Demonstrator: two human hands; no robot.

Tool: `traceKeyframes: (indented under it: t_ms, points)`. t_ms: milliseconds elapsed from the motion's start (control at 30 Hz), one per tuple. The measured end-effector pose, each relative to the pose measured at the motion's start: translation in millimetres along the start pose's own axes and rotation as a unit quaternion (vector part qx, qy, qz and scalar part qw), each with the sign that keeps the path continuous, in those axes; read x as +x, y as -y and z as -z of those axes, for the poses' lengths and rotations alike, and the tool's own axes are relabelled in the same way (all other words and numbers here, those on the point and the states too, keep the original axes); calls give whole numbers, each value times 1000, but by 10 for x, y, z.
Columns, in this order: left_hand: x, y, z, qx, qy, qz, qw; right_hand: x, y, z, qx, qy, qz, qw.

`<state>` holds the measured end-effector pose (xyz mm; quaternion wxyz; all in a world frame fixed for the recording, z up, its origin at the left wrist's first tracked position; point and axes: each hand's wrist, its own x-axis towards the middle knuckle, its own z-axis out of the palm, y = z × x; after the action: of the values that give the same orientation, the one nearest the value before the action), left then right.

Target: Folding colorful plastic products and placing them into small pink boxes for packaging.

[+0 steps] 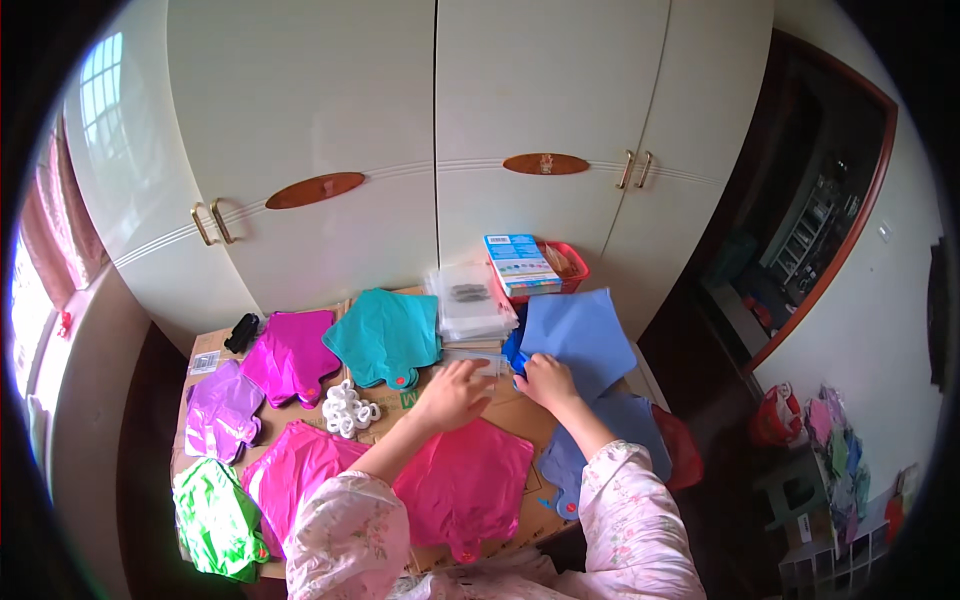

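Observation:
My left hand [456,393] is over the middle of the cardboard-covered table, its fingers bent and apart at the near edge of a small clear plastic bag [492,364]. Close by on the right, my right hand [547,381] is closed, fingertips on a dark blue folded piece [515,350]. Its exact shape is partly hidden by the fingers. Beyond the hands lies a stack of clear plastic bags [463,310]. Light blue flat sheets [580,335] spread beside my right hand. Pink shiny sheets [465,480] lie under my forearms.
Teal [383,335], magenta [290,355], purple [222,408] and green [215,520] sheet piles cover the left side. White rings [347,408] sit among them. A blue-and-white box [523,264] rests on a red basket [572,264] against the cabinet [320,100].

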<state>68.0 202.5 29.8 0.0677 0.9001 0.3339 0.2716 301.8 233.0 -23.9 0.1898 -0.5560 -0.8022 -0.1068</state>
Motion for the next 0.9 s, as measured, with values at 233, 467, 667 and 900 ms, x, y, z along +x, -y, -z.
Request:
traceKeyframes:
  t_ms: [233, 467, 667, 900]
  points:
    - [195, 256, -110, 17, 53, 35, 998, 62, -122, -175, 59, -6, -88, 994]
    - [487, 243, -661, 53, 28, 20, 998, 99, -322, -131, 339, 53, -297, 891]
    - [603, 264, -1046, 131, 46, -65, 988, 46, -713, -368, 619, 29, -334, 710]
    - [581, 314, -1117, 140, 107, -50, 983, 23, -1942, -31, 732, -95, -490, 463]
